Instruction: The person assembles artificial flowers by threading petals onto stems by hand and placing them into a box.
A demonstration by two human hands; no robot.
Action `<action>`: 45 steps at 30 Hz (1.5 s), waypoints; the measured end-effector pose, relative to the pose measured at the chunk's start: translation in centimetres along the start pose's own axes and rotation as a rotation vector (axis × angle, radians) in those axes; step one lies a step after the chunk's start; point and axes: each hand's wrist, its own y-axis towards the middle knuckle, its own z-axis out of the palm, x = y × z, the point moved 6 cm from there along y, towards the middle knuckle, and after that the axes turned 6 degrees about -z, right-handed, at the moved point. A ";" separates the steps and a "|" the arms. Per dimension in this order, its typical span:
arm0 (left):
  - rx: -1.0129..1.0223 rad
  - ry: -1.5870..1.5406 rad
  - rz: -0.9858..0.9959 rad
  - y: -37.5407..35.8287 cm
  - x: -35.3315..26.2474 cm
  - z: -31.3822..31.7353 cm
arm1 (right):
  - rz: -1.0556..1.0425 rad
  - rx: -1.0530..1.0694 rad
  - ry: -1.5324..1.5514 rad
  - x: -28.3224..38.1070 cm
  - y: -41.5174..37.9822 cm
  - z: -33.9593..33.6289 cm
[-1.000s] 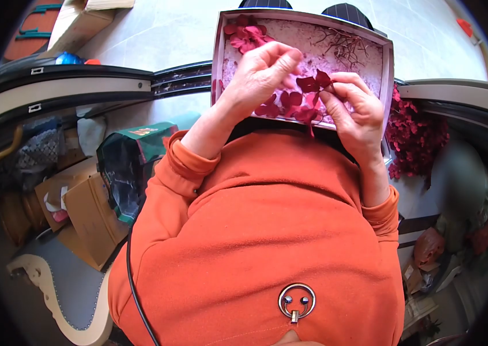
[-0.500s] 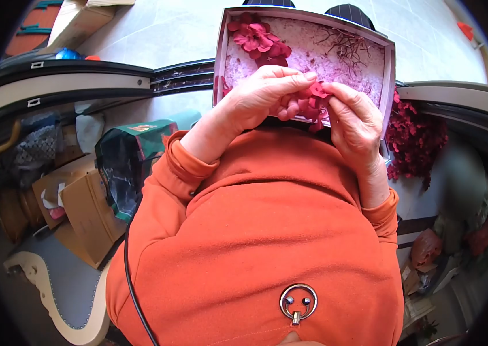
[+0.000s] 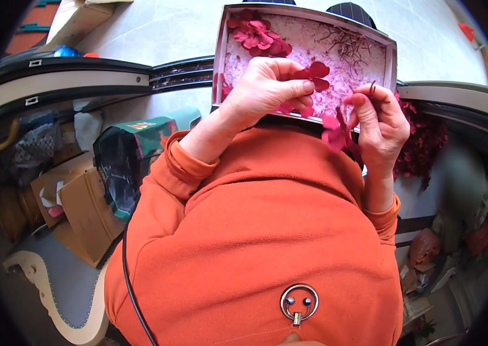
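Note:
My left hand point(image 3: 272, 89) is closed over the near part of a shallow box point(image 3: 392, 63), pinching a dark red artificial flower point(image 3: 317, 76) between thumb and fingers. To its right, my right hand point(image 3: 379, 121) is closed on a sprig of red artificial flowers point(image 3: 336, 131), whose petals hang below the fingers, a little blurred. A thin dark stem curls above its fingertips. Inside the box lie a pile of red and pink flowers point(image 3: 255, 36) at the far left and a tangle of thin brown stems point(image 3: 352, 46) at the far right.
A big bunch of dark red flowers point(image 3: 422, 138) lies right of the box. On the left stand a green bag point(image 3: 134, 141) and an opened cardboard box point(image 3: 91, 205). A door track point(image 3: 183, 76) crosses the floor behind them. A black cable point(image 3: 127, 277) runs down my orange top.
My hands have moved apart: the right one shifted right and slightly down with the sprig. A single flower now shows clearly in my left fingers.

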 end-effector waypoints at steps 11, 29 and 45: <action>0.116 0.023 0.083 -0.2 0.1 1.3 | -0.083 0.073 -0.215 -0.4 0.2 2.2; 0.005 -0.077 0.124 0.0 0.9 1.2 | -0.058 0.056 -0.211 -0.9 0.1 2.6; -0.117 0.117 0.250 0.0 0.9 1.4 | -0.132 0.041 -0.308 -1.2 -0.2 3.0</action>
